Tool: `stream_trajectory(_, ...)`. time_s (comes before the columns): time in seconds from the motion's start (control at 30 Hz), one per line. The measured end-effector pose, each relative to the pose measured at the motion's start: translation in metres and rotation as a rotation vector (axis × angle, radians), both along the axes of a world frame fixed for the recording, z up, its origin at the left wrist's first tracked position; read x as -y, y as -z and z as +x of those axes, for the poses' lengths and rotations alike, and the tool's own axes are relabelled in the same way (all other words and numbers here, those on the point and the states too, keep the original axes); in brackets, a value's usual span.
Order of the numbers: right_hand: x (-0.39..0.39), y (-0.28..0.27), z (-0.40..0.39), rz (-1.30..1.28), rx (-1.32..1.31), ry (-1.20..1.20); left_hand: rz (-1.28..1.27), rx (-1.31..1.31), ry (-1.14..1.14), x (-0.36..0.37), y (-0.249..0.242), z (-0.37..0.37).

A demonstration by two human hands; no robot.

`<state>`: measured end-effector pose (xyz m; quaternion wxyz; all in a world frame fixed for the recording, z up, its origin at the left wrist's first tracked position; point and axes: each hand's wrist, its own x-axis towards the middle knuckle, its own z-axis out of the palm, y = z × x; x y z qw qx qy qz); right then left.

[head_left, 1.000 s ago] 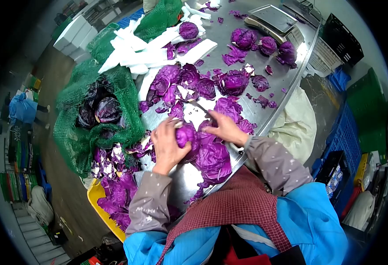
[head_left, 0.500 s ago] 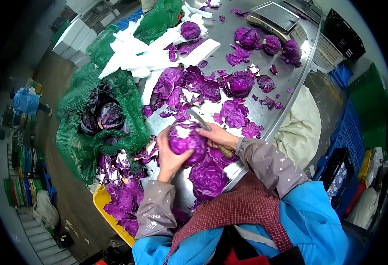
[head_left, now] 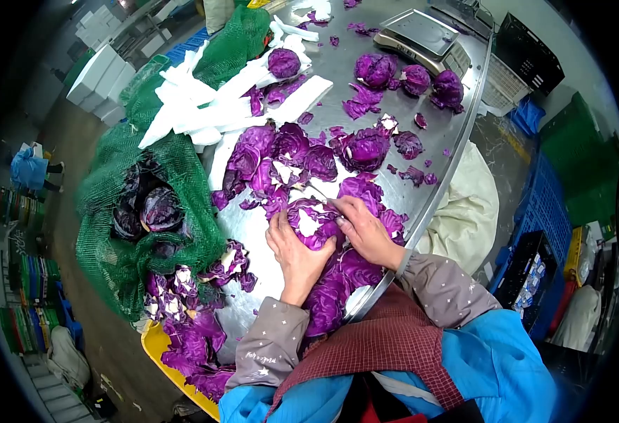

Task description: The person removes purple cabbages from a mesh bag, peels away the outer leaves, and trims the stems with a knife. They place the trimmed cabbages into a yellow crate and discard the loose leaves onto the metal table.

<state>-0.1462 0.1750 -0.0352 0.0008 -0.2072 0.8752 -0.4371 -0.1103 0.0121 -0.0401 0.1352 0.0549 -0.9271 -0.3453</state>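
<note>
- Head view, setting: stainless steel table (head_left: 394,151) in a storage or packing area, with stacked crates along the edges of the picture and a weighing scale (head_left: 425,34) at the far end of the table.
- Head view, surface: purple leaf trimmings (head_left: 267,169) lie scattered over much of the table; white foam sleeves (head_left: 211,106) are piled at the far left part of it.
- Head view, left hand (head_left: 296,250): fingers curled and clamped on the near-left side of a red cabbage (head_left: 314,222) that rests on the table directly in front of the person.
- Head view, right hand (head_left: 364,229): fingers closed together against the right side of the same cabbage. A thin blade-like shape shows just beyond the fingers; whether the hand grips a knife cannot be told for certain.
- Head view, work done: three trimmed heads (head_left: 411,76) stand near the scale, and one more sits among the foam sleeves. A yellow bin (head_left: 156,338) below the table's left edge holds discarded leaves.
- Head view, work left: a green net sack (head_left: 147,211) beside the table, left of the person, holds several dark untrimmed heads. Judged from this, the trimming is partly done, with a fair stock remaining.
</note>
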Motion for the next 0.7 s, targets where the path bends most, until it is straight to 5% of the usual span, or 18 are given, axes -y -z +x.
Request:
stream_trajectory(0.1,0.004,-0.013,0.006,0.083,0.032,-0.106,-0.023,-0.027,-0.014,-0.004,0.003,-0.004)
stream_trajectory(0.37,0.013,0.027,-0.039,0.250,0.025,0.063,-0.054,0.004,0.021,-0.009,-0.001,-0.021)
stream_trajectory(0.47,0.006,0.050,-0.052,0.097,0.128,0.134,-0.088,0.063,0.081,-0.009,-0.014,-0.029)
stream_trajectory(0.57,-0.005,0.069,-0.051,0.127,0.147,0.204,-0.212,0.100,0.197,-0.010,-0.021,-0.030)
stream_trajectory(0.7,-0.015,0.082,-0.059,0.170,0.084,0.173,0.033,-0.014,0.521,0.042,-0.012,-0.017)
